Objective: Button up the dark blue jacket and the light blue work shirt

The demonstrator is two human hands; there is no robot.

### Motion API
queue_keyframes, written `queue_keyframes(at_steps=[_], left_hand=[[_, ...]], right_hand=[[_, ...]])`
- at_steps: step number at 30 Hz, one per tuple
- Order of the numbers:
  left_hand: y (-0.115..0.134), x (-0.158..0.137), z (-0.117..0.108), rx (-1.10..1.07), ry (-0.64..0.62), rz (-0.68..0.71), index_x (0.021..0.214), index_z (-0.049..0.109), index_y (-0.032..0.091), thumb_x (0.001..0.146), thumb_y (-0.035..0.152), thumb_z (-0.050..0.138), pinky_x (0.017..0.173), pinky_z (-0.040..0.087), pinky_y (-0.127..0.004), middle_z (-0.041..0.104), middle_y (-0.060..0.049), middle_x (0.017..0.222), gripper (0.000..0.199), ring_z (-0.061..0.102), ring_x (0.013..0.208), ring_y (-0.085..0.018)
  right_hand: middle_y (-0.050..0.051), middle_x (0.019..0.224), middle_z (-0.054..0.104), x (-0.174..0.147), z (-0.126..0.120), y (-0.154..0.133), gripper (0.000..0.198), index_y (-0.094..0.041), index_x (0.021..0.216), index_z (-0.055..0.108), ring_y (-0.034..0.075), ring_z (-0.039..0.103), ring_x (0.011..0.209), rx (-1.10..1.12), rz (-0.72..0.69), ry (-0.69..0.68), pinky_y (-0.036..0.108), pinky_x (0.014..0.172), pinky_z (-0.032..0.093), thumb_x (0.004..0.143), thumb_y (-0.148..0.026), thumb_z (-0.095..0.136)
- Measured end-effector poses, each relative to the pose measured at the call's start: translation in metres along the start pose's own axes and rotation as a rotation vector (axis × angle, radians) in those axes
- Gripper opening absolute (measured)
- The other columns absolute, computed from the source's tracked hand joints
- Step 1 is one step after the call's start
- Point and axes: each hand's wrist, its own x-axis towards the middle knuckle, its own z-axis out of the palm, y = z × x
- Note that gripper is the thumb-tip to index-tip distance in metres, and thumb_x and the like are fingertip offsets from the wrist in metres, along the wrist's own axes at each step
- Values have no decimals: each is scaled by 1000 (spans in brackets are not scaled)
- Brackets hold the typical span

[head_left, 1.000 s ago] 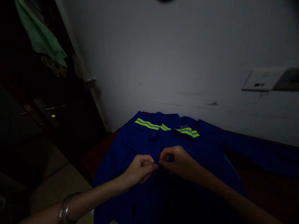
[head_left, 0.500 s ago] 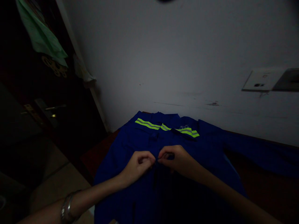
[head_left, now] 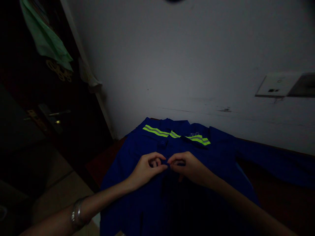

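Note:
A dark blue work jacket (head_left: pixel 137 147) with yellow-and-grey reflective strips (head_left: pixel 157 131) across its chest lies spread, collar toward the wall. My left hand (head_left: pixel 149 167) is curled at the jacket's front opening, its thumb and forefinger slightly parted at the tips around the cloth. Facing it, almost touching, my right hand (head_left: pixel 188 166) pinches the front edge between thumb and fingers. The small spot between the fingertips is too dark to make out. Above the hands, a button (head_left: pixel 162 143) shows faintly on the front.
Beneath the jacket is a dark red surface (head_left: pixel 108 160) against a pale wall (head_left: pixel 172 59). A wall socket plate (head_left: pixel 277 86) is at right. On the left stands a dark door with a handle (head_left: pixel 59 113) and a hanging green cloth (head_left: pixel 49 42).
My left thumb and forefinger have parted somewhat, and the left hand has shifted slightly right and up toward my right hand. The jacket lies as before.

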Motion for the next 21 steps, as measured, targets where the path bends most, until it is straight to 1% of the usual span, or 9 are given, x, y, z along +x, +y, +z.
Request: queue_keyframes(at_steps=[2, 4, 7, 9, 12, 14, 16, 18, 21], left_hand=[[-1, 2, 1, -7, 12, -10, 86, 61, 13, 68, 34, 66, 51, 33, -18, 50, 3, 61, 28, 42, 54, -6], [-3, 4, 2, -51, 29, -22, 85, 59, 13, 68, 34, 66, 49, 33, -17, 50, 4, 61, 28, 42, 52, -6], [-6, 5, 4, -142, 51, -82, 84, 52, 14, 68, 37, 66, 40, 31, -15, 50, 6, 59, 30, 43, 45, -5], [-6, 6, 6, -156, 40, -143, 80, 49, 15, 69, 42, 63, 34, 29, -14, 48, 7, 52, 32, 41, 38, -5], [-4, 6, 7, -144, 18, -200, 76, 51, 14, 70, 48, 60, 29, 27, -14, 46, 7, 46, 35, 36, 32, -4], [-2, 6, 8, -158, 43, -207, 76, 53, 13, 69, 48, 61, 28, 27, -14, 45, 8, 46, 36, 35, 31, -4], [0, 7, 8, -175, 72, -216, 76, 55, 13, 67, 47, 63, 28, 27, -14, 43, 8, 47, 36, 34, 31, -3], [1, 7, 8, -193, 83, -230, 76, 56, 12, 67, 46, 64, 28, 28, -14, 43, 8, 47, 35, 34, 31, -3], [2, 7, 9, -207, 85, -250, 76, 57, 12, 66, 45, 64, 29, 28, -15, 44, 7, 48, 35, 35, 32, -3]], right_hand=[[3, 73, 58, 0, -1, 1, 21, -12, 85, 65, 10, 55, 62, 5, -3, 4, 17, 44, 51, 73, -27, 55], [4, 76, 60, 0, -1, 1, 23, -13, 88, 66, 10, 57, 64, 6, -17, 9, 17, 45, 52, 74, -27, 54], [5, 81, 61, -2, -2, 0, 27, -13, 94, 65, 12, 58, 69, 15, -25, 35, 18, 47, 53, 74, -29, 55], [6, 83, 62, -2, -1, -1, 32, -12, 96, 64, 15, 59, 73, 27, -21, 65, 19, 47, 53, 72, -32, 59], [6, 83, 62, -2, 2, -2, 38, -13, 96, 63, 17, 60, 75, 3, -31, 114, 20, 47, 53, 65, -35, 66], [6, 83, 62, -2, 4, -2, 38, -14, 97, 63, 15, 60, 70, -58, -54, 161, 19, 46, 52, 64, -32, 67], [5, 84, 62, -1, 7, -1, 35, -15, 99, 63, 13, 60, 65, -137, -80, 217, 18, 44, 50, 66, -27, 65], [5, 84, 63, 0, 9, 0, 32, -16, 99, 63, 12, 60, 64, -192, -100, 259, 17, 44, 49, 68, -22, 60], [5, 82, 63, 1, 9, 2, 30, -15, 99, 64, 12, 60, 65, -195, -122, 276, 17, 45, 50, 70, -19, 57]])
